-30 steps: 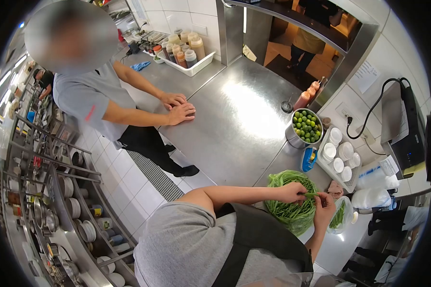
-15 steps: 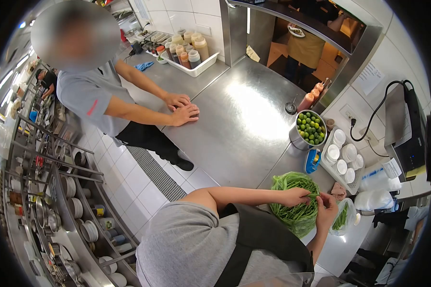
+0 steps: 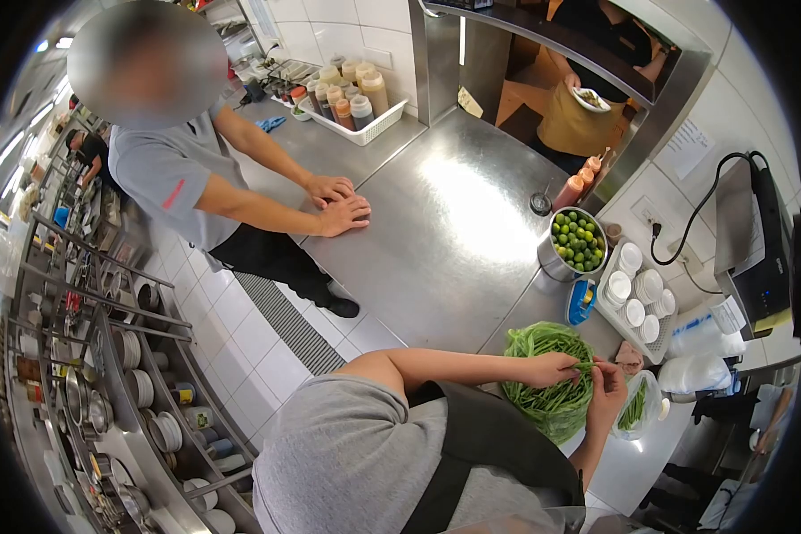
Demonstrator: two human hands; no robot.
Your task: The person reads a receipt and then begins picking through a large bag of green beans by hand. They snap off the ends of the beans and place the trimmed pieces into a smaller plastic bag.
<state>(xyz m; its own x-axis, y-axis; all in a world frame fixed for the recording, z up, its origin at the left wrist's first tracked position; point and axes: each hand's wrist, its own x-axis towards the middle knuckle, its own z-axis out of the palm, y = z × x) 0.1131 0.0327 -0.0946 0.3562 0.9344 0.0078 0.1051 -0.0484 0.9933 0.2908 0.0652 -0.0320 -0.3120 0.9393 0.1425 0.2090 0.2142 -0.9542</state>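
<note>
Green beans [image 3: 547,405] fill an open green plastic bag on the steel counter. Over the right side of the bag, my left hand [image 3: 550,368] pinches a green bean from the left. Close beside it, my right hand [image 3: 608,392] has its fingertips closed on the same bean from the right. A smaller clear bag of beans [image 3: 634,408] lies to the right of my right hand.
A pot of limes [image 3: 577,242], a blue container [image 3: 581,301] and a rack of white cups [image 3: 636,298] stand beyond the beans. Across the steel counter [image 3: 418,267], a co-worker's hands [image 3: 340,206] rest on its edge. Sauce bottles stand in a white basket [image 3: 365,135].
My hands have shifted slightly, with the fingertips a little lower. Behind the pass window, the person with a plate has come nearer and moved right. The co-worker's hands stay in place.
</note>
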